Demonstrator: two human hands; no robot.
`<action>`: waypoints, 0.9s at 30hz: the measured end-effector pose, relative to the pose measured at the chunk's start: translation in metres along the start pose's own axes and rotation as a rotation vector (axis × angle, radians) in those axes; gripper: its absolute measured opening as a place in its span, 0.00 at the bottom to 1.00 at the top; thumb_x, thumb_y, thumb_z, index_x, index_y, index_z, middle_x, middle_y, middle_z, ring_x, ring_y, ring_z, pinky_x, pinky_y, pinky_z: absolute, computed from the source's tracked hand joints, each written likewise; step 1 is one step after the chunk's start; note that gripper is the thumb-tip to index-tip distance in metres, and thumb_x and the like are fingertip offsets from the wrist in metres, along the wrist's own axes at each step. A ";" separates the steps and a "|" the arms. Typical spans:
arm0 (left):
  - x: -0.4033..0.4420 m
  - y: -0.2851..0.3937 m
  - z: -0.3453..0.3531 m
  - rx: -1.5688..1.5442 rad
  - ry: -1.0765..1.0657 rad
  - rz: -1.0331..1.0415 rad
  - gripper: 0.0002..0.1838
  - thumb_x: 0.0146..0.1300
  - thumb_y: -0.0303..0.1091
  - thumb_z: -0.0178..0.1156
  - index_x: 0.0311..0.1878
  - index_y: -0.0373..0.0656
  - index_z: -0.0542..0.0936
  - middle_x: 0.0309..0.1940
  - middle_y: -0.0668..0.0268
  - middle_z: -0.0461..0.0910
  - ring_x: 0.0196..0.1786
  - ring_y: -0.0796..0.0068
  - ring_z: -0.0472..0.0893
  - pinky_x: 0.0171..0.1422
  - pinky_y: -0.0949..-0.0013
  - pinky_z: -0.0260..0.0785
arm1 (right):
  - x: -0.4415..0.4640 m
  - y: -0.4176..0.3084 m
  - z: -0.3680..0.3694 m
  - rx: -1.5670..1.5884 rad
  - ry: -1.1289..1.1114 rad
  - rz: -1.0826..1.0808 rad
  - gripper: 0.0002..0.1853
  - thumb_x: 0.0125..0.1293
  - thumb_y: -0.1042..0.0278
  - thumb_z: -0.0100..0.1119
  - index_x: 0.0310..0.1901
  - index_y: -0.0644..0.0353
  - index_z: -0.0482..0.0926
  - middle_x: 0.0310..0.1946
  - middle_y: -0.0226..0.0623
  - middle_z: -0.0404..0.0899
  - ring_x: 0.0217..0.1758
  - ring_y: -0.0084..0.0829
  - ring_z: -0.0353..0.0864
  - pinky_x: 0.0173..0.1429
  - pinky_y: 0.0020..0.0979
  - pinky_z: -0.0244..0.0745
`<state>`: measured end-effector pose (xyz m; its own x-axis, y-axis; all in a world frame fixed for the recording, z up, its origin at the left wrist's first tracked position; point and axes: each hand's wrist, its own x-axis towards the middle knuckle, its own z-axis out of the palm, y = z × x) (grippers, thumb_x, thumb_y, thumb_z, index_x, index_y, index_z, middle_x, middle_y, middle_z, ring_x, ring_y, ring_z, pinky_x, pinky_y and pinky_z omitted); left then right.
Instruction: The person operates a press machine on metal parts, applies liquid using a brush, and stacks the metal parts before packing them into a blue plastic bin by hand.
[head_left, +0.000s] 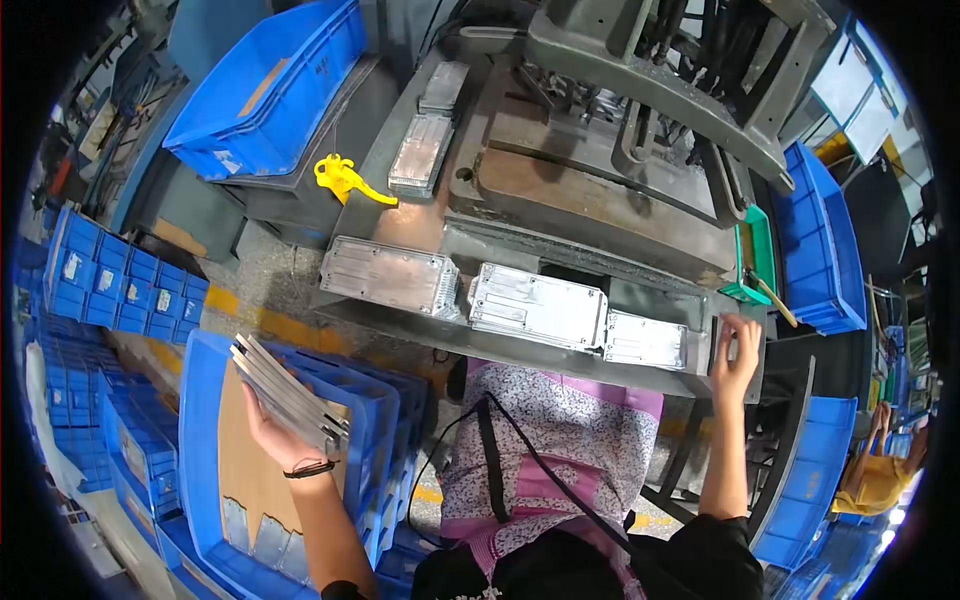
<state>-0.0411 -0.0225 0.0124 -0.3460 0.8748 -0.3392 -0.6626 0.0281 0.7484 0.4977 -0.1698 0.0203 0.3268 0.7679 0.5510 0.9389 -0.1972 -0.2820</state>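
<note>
My left hand (275, 432) holds a stack of several thin metal plates (290, 392) over a blue crate (205, 440) lined with brown board. More metal plates (270, 545) lie at the bottom of that crate. My right hand (735, 355) is at the right end of the machine's front ledge, its fingers bent and apart, with nothing seen in them. Along the ledge lie metal plates in three groups: a left stack (385, 277), a middle stack (537, 306) and a smaller right one (645, 341). Two further stacks (422, 152) (443, 87) stand on the left side of the table.
A large machine (600, 190) stands behind the ledge. A yellow tool (345, 180) lies at the table's left edge, near a blue bin (270, 100). To the right are a green tray (757, 255) and blue bins (822, 240). Another person (868, 475) is at the far right.
</note>
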 end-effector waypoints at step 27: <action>-0.005 -0.003 0.011 0.019 -0.126 -0.005 0.24 0.73 0.48 0.45 0.64 0.44 0.72 0.47 0.74 0.79 0.42 0.81 0.77 0.40 0.75 0.73 | 0.234 0.051 0.088 -0.115 0.061 -0.649 0.24 0.58 0.68 0.61 0.58 0.61 0.75 0.56 0.51 0.74 0.59 0.51 0.72 0.63 0.42 0.67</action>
<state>-0.0301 -0.0213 0.0179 -0.2556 0.9285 -0.2693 -0.6508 0.0408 0.7582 0.6124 0.0540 0.0657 -0.3069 0.7177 0.6251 0.9517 0.2273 0.2063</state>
